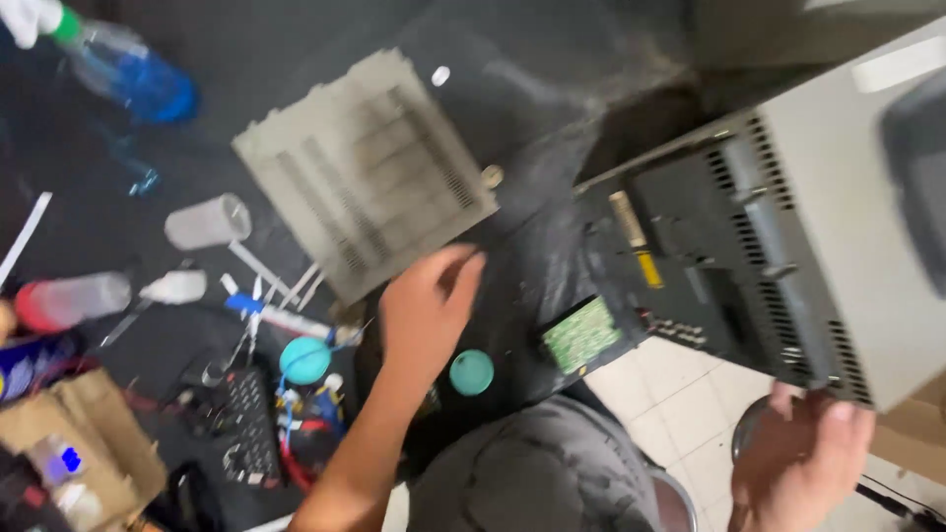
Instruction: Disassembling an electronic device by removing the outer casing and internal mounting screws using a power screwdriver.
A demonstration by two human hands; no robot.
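Right hand [803, 458] grips grey casing [847, 217] beside green board [581, 335].

Two bare hands show: the left hand [426, 300] near centre and the right hand [803, 458] at five o'clock. One grey device casing [847, 227] sits at three o'clock, one vented panel [365, 172] at twelve. Two teal round caps [472, 372] lie at six. One blue-tinted bottle [133, 74] lies at ten, one green circuit board [581, 335] near centre.
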